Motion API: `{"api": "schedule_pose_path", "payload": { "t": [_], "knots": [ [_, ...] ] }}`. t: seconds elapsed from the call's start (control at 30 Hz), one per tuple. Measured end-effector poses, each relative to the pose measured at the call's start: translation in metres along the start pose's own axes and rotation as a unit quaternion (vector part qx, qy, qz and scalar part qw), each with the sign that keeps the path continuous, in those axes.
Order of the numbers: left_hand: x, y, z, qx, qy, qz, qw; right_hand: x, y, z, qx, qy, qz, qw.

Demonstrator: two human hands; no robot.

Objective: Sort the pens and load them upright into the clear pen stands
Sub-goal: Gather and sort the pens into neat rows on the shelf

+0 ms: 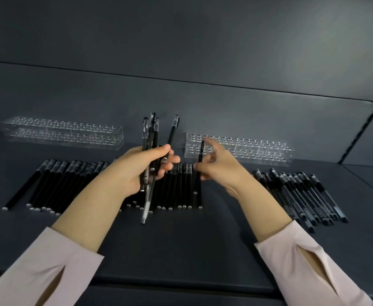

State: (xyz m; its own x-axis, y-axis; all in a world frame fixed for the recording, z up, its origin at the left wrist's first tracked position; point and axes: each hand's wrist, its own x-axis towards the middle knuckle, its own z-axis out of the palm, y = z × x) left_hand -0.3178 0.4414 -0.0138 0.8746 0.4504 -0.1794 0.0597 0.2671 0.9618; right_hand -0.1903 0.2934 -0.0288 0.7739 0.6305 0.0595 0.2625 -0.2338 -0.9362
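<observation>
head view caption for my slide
Left hand grips a bundle of pens; right hand pinches one pen before the right clear stand.

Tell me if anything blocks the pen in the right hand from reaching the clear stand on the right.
Nothing visible does. The single pen, pinched in the right hand, is held near the left end of the right stand, whose holes look empty. The pen bundle in the left hand is off to the left.

Perhaps a staged workbench: dark padded table (pixel 181 250), panelled wall (pixel 181 29), 2 pen stands (pixel 64 131) (pixel 258 149).
</observation>
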Motion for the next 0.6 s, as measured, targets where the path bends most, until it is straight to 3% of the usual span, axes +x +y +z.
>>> {"api": "schedule_pose_path", "payload": {
  "t": [0.17, 0.4, 0.47, 0.6],
  "knots": [
    [-0.003, -0.001, 0.006, 0.015, -0.026, -0.002, 1.000, 0.000, 0.006, 0.004, -0.088, -0.039, 0.034, 0.995],
    [-0.003, -0.004, 0.008, 0.014, -0.048, -0.020, 0.999, -0.003, 0.002, 0.004, -0.108, -0.060, 0.034, 0.992],
    [-0.002, -0.005, 0.009, 0.020, -0.060, -0.026, 0.998, -0.003, -0.001, 0.004, -0.057, -0.023, 0.020, 0.998],
    [-0.003, -0.008, 0.009, 0.030, -0.084, -0.044, 0.995, -0.001, -0.008, 0.003, 0.187, -0.006, 0.054, 0.981]
  ]
}}
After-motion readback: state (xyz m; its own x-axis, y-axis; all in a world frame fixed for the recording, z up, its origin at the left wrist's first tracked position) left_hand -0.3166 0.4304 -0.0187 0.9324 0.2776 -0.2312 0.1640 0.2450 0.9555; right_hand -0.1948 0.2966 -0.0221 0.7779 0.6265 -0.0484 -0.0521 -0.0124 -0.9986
